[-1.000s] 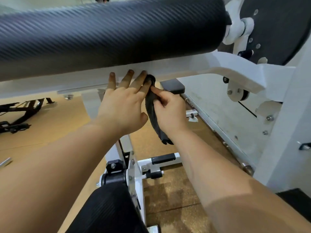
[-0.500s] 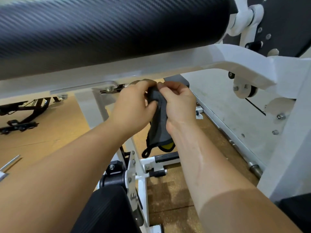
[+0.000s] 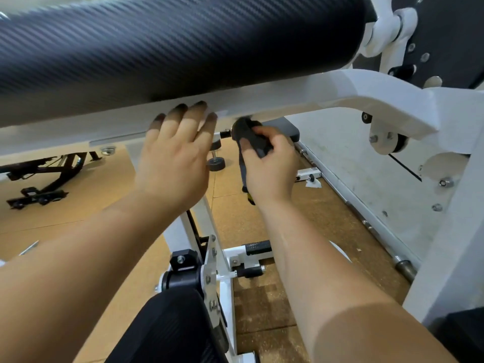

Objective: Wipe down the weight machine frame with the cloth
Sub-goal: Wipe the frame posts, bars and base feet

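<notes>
The weight machine's white frame bar (image 3: 327, 95) runs across the view under a long black roller pad (image 3: 170, 43). My right hand (image 3: 269, 169) is closed around a dark grey cloth (image 3: 248, 137), whose bunched top presses against the underside of the bar; a strip of cloth hangs below the hand. My left hand (image 3: 175, 158) lies flat with spread fingers on the front face of the bar, just left of the cloth.
A white upright post (image 3: 207, 226) and black fittings stand below my hands. The white side frame (image 3: 445, 231) with bolts rises at the right. A black padded seat (image 3: 170, 328) is at the bottom. Black equipment (image 3: 39, 179) lies on the brown floor at the left.
Half a second ago both hands held the cloth below the bar. Now my left hand has let go and rests flat on the bar, and my right hand has raised the cloth against it.
</notes>
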